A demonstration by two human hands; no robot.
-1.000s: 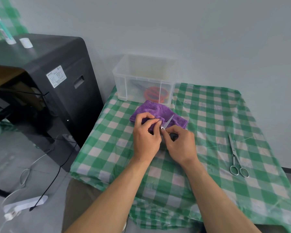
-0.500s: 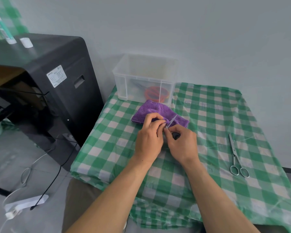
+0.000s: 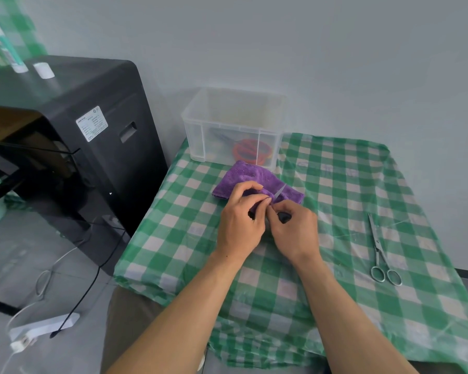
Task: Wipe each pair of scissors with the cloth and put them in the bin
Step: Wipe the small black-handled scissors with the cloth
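Observation:
A purple cloth [image 3: 250, 178] lies on the green checked table in front of the clear plastic bin [image 3: 200, 130]. My left hand [image 3: 241, 222] pinches a fold of the cloth around the blade of a small pair of black-handled scissors [image 3: 280, 191]. My right hand [image 3: 295, 230] grips the dark handle of that pair, and only the blade tip shows above my fingers. All-metal scissors [image 3: 380, 251] lie flat on the table to the right. Inside the bin sit orange-handled scissors [image 3: 250, 152] and something darker.
The green checked tablecloth [image 3: 335, 206] covers the table, which stands against a grey wall. A black machine [image 3: 73, 125] stands left of the table. Cables and a white power strip [image 3: 42, 326] lie on the floor at the lower left.
Both hands have shifted slightly away from me with the scissors and cloth fold. The visible blade tip has become shorter as the cloth slides along it.

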